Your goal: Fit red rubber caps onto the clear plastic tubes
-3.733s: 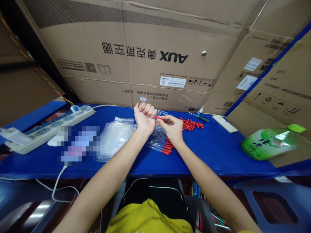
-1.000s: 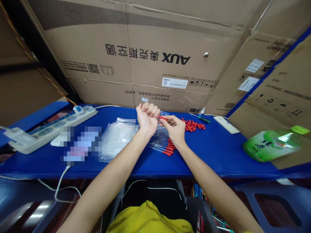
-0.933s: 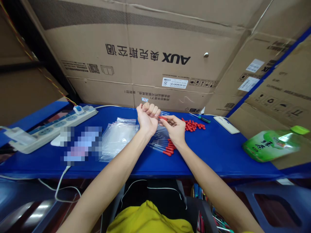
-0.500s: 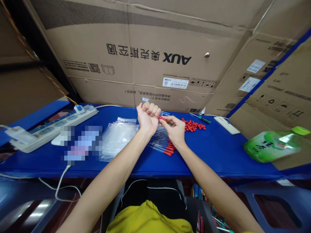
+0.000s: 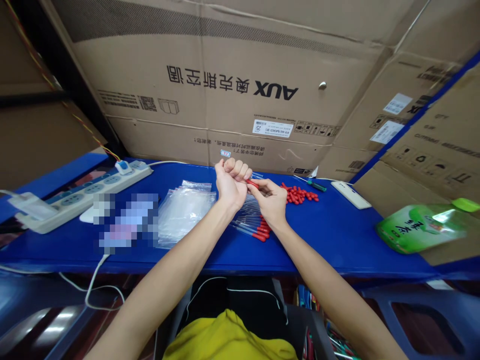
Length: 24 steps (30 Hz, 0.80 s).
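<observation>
Above the table, my left hand (image 5: 231,185) is closed, palm up with fingers curled; clear thin tube ends (image 5: 257,175) show just beyond it. With thumb and fingers, my right hand (image 5: 272,200) pinches a red rubber bulb (image 5: 252,184) against the left fingertips. What lies inside the left fist is mostly hidden. Below the hands, several clear droppers with red bulbs (image 5: 261,234) lie fanned out on the blue table (image 5: 322,240). Right of my right hand sits a pile of loose red bulbs (image 5: 302,195).
Clear zip bags (image 5: 185,212) lie stacked left of the hands. Further left are a blurred-out phone (image 5: 127,220) and a power strip (image 5: 93,192). A screwdriver (image 5: 317,185), a white slab-like device (image 5: 350,194) and a green bottle (image 5: 420,227) are on the right. Cardboard (image 5: 225,45) stands behind.
Both hands stay together at nearly the same place. The right fingers keep pinching the red bulb by the left fingertips; the view has shifted slightly.
</observation>
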Each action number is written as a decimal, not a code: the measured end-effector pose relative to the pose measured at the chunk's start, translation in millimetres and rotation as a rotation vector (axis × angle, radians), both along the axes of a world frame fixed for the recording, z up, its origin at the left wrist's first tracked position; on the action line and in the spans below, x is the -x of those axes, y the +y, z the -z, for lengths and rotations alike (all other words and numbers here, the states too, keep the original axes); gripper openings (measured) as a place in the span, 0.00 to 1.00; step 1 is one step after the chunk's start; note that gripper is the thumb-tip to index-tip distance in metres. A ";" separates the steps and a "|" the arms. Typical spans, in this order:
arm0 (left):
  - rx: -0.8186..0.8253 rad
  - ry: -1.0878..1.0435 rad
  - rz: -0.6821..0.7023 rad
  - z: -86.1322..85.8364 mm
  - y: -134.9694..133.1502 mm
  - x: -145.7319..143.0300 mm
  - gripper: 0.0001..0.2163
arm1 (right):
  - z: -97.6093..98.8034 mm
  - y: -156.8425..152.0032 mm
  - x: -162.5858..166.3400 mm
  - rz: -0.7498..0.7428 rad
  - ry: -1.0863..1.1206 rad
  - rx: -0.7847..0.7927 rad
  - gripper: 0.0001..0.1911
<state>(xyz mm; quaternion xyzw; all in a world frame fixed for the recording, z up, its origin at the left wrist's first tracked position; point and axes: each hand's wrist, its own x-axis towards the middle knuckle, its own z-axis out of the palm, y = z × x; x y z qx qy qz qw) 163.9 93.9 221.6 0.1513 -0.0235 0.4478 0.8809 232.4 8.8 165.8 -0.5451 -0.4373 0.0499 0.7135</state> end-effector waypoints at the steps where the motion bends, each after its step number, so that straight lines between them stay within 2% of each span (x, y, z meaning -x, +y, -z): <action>1: -0.001 0.000 0.006 0.5 -0.6 0.0 0.21 | 0.7 0.0 -1.1 0.010 -0.022 0.004 0.13; 7: -0.005 -0.031 0.025 2.9 0.9 -0.2 0.21 | 2.8 0.1 -4.5 0.026 -0.095 0.010 0.12; 11: -0.027 -0.012 0.011 2.8 2.8 -0.7 0.20 | 3.6 1.0 -4.9 -0.003 -0.053 -0.011 0.12; 18: 0.039 0.025 -0.002 5.2 4.7 -2.1 0.21 | 6.0 4.3 -7.4 -0.077 0.013 0.006 0.14; 22: -0.104 0.154 0.000 9.6 13.3 -5.6 0.20 | -1.6 -3.3 -27.9 -0.152 0.055 0.089 0.17; 24: -0.222 0.290 -0.115 13.6 21.5 -7.4 0.18 | -8.8 -15.5 -46.6 -0.120 0.005 0.182 0.18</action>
